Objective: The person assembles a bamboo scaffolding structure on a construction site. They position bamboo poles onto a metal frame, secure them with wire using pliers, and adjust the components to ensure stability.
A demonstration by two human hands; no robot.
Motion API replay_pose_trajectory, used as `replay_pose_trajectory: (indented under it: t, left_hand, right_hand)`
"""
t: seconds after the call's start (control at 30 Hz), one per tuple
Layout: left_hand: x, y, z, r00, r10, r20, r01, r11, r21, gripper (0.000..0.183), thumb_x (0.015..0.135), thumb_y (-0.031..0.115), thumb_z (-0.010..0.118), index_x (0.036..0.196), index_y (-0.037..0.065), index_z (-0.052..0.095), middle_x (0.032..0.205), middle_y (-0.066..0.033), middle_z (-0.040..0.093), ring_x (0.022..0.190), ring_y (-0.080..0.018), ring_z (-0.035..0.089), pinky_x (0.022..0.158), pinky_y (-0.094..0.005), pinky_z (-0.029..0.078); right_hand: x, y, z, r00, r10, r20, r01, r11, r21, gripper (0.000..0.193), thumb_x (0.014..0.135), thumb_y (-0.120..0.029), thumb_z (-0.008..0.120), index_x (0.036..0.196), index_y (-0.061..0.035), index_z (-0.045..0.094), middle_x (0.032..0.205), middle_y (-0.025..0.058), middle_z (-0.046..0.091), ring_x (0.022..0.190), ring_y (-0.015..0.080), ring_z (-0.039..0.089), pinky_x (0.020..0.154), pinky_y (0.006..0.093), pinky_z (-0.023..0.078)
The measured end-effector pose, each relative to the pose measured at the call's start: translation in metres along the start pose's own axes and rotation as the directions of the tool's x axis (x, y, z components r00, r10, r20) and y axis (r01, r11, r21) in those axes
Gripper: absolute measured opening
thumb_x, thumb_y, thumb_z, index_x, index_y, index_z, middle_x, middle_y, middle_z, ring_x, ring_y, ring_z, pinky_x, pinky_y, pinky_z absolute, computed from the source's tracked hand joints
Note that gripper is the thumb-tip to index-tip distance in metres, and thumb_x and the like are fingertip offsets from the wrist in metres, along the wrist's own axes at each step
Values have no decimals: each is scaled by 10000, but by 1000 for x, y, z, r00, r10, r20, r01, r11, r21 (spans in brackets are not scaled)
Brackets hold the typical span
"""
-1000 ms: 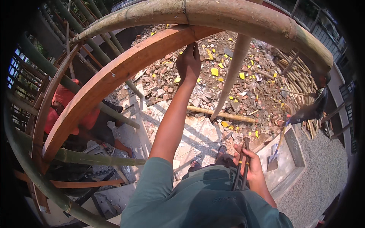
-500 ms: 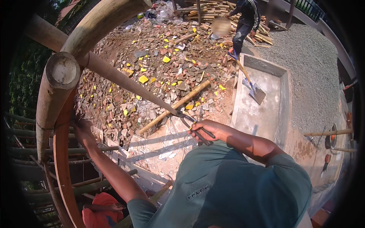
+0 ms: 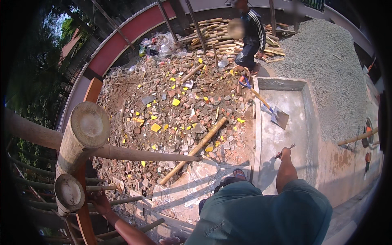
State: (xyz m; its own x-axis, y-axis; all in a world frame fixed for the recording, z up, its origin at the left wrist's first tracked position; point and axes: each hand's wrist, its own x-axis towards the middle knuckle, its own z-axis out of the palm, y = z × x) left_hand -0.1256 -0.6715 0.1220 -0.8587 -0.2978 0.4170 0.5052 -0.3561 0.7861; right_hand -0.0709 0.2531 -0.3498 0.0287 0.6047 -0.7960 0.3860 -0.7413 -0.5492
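My left hand (image 3: 100, 203) is at the reddish wooden post (image 3: 85, 220) on the left, closed on its side; the fingertips are partly hidden. Above it, thick bamboo poles (image 3: 67, 157) meet the post, their cut round ends turned up toward me. A long bamboo pole (image 3: 139, 153) runs from this joint to the right. My right hand (image 3: 284, 155) is held out to the right, above a concrete trough (image 3: 257, 134). It is closed around dark metal pincers (image 3: 292, 145), whose tip sticks out past the fingers.
A shovel (image 3: 280, 118) lies in the trough. Broken brick rubble (image 3: 163, 106) with a loose bamboo pole (image 3: 194, 150) covers the ground ahead. Beyond are a gravel heap (image 3: 326, 69), stacked bamboo (image 3: 220, 34) and another person (image 3: 253, 36). More bamboo poles (image 3: 134, 230) cross at lower left.
My right hand has swung right with the pincers, away from the long pole, over the trough. The view has shifted, and the other person has stepped nearer the shovel. My left hand stays by the post.
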Motion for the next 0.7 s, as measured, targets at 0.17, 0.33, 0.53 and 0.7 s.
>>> replay_pose_trajectory:
  t: [0.17, 0.33, 0.53, 0.7]
  left_hand:
    - [6, -12, -32, 992, -40, 120, 71, 963, -262, 280, 1051, 284, 463, 1149, 31, 528, 747, -9, 515, 593, -118, 491, 649, -324, 502]
    - [3, -32, -14, 987, 20, 159, 39, 932, -359, 284, 1060, 300, 419, 919, 70, 511, 648, -4, 448, 527, -103, 440, 454, -216, 352]
    - [23, -52, 2, 865, 169, 473, 49, 909, -415, 272, 1070, 285, 384, 1080, 50, 521, 625, -29, 394, 500, -129, 375, 401, -281, 300]
    - [21, -88, 6, 873, 307, 380, 27, 746, -666, 272, 981, 308, 579, 881, 100, 435, 626, -4, 350, 509, -132, 329, 435, -287, 291]
  right_hand:
    - [-49, -29, -18, 909, -6, 417, 56, 993, -108, 261, 960, -82, 457, 1194, 15, 518, 1042, 160, 628, 968, 313, 688, 794, 495, 612]
    - [-103, 2, -3, 815, -7, 579, -36, 997, 63, 285, 938, -45, 465, 1216, 4, 508, 1153, 156, 642, 1065, 309, 667, 897, 504, 566]
    - [-128, 38, -15, 843, 64, 534, 16, 989, -144, 242, 829, -19, 446, 1062, -17, 509, 1076, 144, 658, 1071, 337, 670, 914, 546, 555]
    - [-141, 71, -5, 690, 181, 701, 34, 959, -281, 177, 863, -52, 485, 1003, 5, 576, 1020, 140, 663, 955, 319, 689, 888, 542, 550]
